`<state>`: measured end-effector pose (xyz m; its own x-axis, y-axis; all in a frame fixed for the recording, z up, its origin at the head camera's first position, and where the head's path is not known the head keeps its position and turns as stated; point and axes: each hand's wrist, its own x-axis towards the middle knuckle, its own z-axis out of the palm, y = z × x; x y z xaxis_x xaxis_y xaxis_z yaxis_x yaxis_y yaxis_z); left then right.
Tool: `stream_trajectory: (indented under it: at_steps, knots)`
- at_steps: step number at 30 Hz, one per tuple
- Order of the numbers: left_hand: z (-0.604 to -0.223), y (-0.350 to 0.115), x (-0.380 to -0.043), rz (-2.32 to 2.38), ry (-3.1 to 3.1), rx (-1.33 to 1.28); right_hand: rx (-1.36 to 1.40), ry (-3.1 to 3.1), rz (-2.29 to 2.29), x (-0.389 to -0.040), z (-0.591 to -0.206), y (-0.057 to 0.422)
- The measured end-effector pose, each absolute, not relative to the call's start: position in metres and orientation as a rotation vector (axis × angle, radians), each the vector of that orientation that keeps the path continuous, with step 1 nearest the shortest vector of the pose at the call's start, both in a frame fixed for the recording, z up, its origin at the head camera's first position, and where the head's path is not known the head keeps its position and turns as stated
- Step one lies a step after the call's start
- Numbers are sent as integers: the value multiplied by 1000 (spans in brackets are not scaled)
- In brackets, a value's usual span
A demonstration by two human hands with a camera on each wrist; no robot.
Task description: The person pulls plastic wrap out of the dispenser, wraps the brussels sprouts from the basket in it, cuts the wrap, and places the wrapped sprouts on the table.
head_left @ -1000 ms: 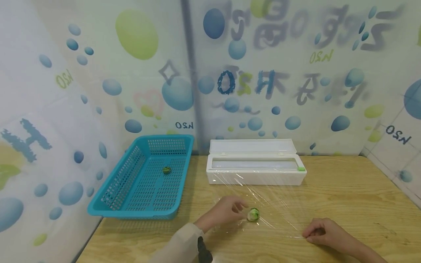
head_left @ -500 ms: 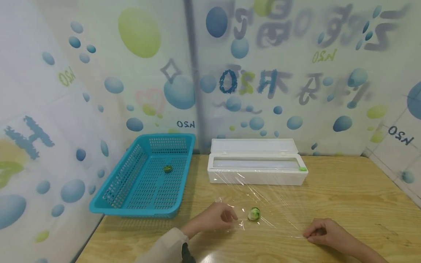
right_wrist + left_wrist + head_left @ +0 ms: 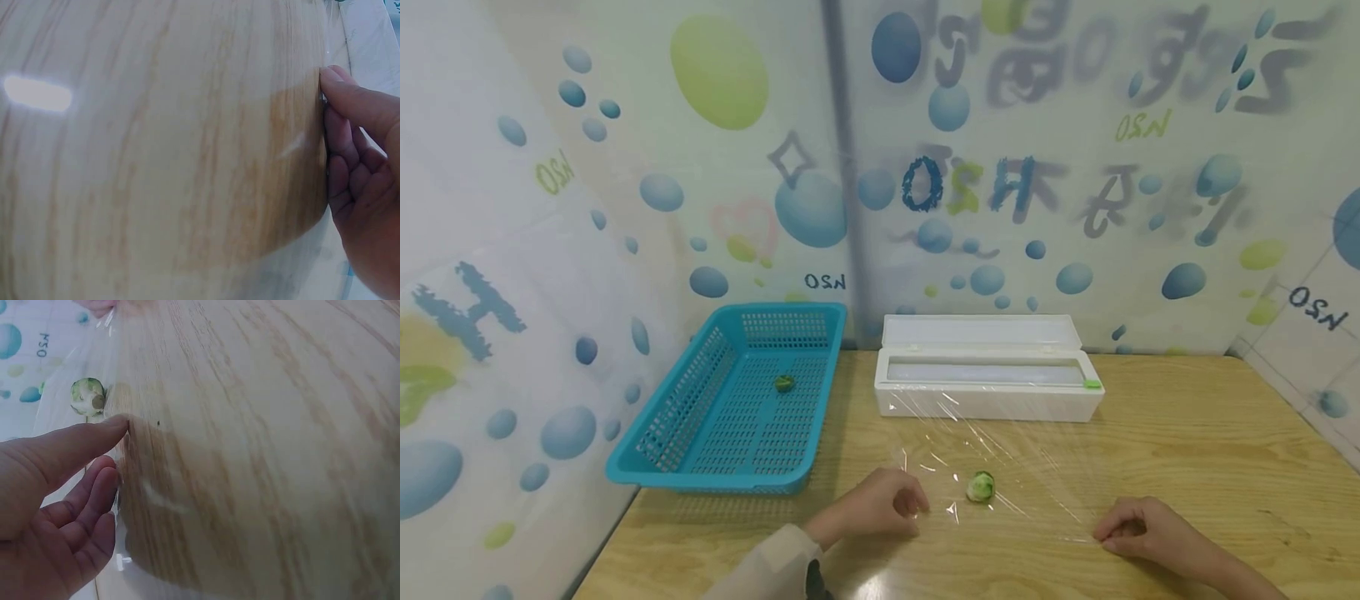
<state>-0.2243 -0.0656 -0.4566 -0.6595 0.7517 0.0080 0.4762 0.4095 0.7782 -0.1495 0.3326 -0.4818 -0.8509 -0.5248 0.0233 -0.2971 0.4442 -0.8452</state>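
Observation:
A sheet of clear cling film runs from a white cling film dispenser toward me over the table. A green and white Brussels sprout lies in the sheet's area, also seen in the left wrist view as a Brussels sprout. My left hand is left of the sprout by the film's near left corner, fingers loosely bent, thumb and fingertips apart; no film shows clearly between them. At the near right corner my right hand pinches the film's edge between thumb and fingers.
On the left stands a blue plastic basket with slotted walls and one small green sprout in it. The dispenser's white lid is raised, with a green slider at its right end. A patterned wall sheet rises behind the table.
My left hand has drawn away from the Brussels sprout, moving left and slightly toward me. The sprout stays in place. My right hand keeps its pinch on the film at the same spot.

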Motion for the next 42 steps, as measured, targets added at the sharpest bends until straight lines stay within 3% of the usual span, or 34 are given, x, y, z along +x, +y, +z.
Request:
stream_trajectory:
  at_steps: [24, 42]
  knots:
    - [-461, -63, -226, 1055, 2405, 1106, -704, 2484, -1327, -150, -483, 334]
    - [-442, -65, -223, 1107, 2468, 1082, -773, 2670, -1267, -156, -467, 323]
